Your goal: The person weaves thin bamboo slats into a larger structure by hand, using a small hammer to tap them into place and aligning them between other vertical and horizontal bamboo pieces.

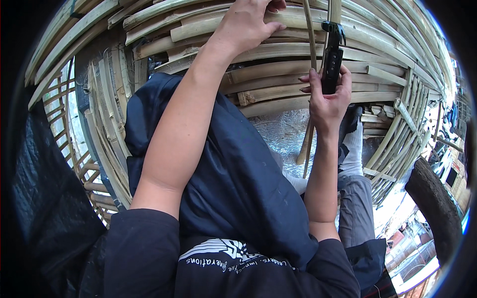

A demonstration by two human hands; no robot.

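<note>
My right hand is closed around a black hand tool with a row of small round marks on its handle and a claw-like head at the top. A pale bamboo strip runs up behind that head. Just left of it, a thin bamboo strip stands lengthwise and passes down behind my fingers; whether they touch it is hard to tell. My left hand reaches over the bamboo slats at the top edge. Its thumb is stretched apart from the fingers, which the frame partly cuts off.
Split bamboo slats curve around me, with a bundle of bamboo at the right and a bamboo lattice at the left. Dark cloth covers my lap. A dark log rises at the far right, near scattered household items.
</note>
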